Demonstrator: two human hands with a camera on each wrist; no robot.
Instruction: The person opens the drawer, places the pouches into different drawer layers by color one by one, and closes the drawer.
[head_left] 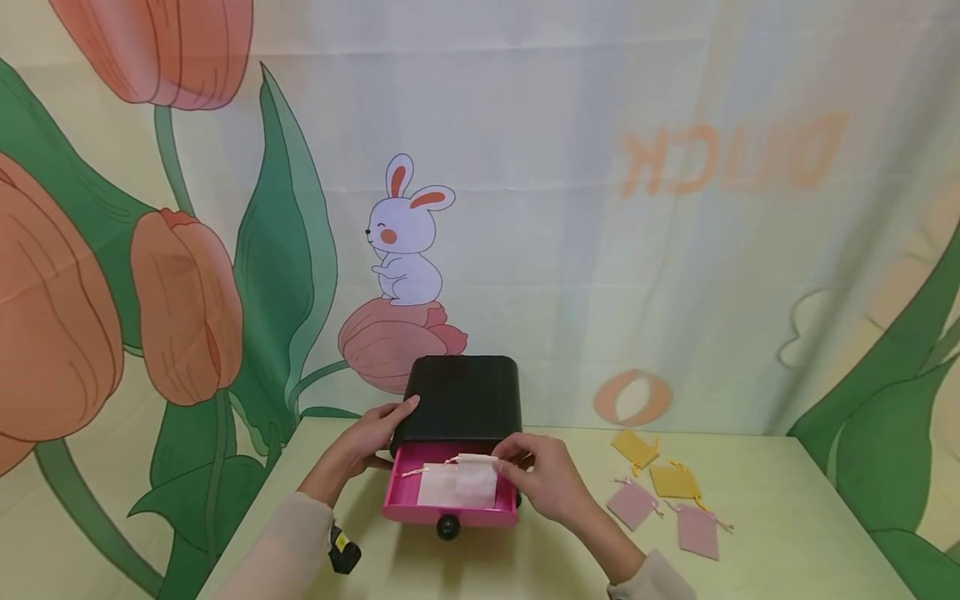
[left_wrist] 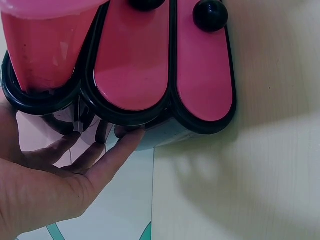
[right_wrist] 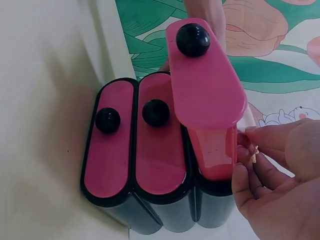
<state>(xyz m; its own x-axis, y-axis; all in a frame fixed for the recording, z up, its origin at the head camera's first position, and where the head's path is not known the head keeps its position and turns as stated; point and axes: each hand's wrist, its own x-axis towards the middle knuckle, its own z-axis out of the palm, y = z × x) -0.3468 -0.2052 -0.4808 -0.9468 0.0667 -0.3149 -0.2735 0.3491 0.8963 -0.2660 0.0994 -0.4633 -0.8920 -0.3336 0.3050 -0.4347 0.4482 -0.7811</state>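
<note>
Pinching the upper right corner of a white pouch (head_left: 476, 482) with the thumb and fingertips of the right hand (head_left: 549, 480) closed together on it. Showing a bit of pale drawstring (right_wrist: 254, 154) between those fingers in the right wrist view. Holding the cloth within the pulled-out pink drawer (head_left: 411, 516), right up against a second white pouch (head_left: 435, 488). Pressing the left hand (head_left: 367, 437) to the side of the black drawer unit (head_left: 461, 400), with thumb on top and fingers spread apart. Finding below two closed drawers, a middle one (left_wrist: 132, 65) and a bottom one (left_wrist: 206, 75), with black knobs. Seeing farther right, on the pale table (head_left: 795, 517), two yellow pouches (head_left: 675, 481) behind two mauve pouches (head_left: 698, 532). Facing a backdrop (head_left: 555, 208) printed with tulips (head_left: 183, 308) and a white rabbit (head_left: 408, 275).
</note>
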